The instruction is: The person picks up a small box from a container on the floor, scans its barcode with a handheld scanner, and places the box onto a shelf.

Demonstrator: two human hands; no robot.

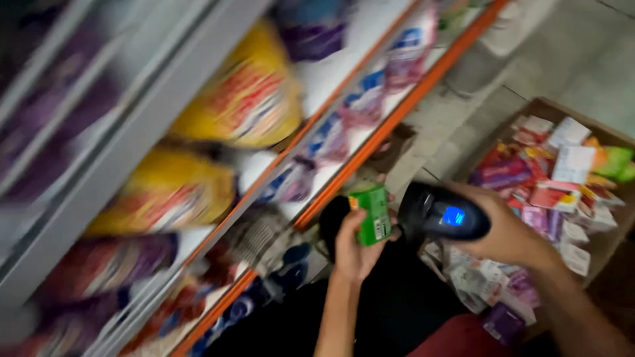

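Note:
My left hand (pixel 352 248) grips a small green box (pixel 372 213) and holds it upright at the centre of the view. My right hand (pixel 509 231) is closed around a black handheld scanner (pixel 440 215) with a small blue lit screen. The scanner's head sits right beside the green box, almost touching it. Both forearms come up from the bottom edge. The picture is blurred by motion.
Shelves with orange edges (pixel 370 142) run diagonally on the left, stacked with yellow bags (pixel 248 92) and purple packs (pixel 99 264). A cardboard box (pixel 605 241) with several small pink, red and white packages stands on the tiled floor (pixel 562 59) at the right.

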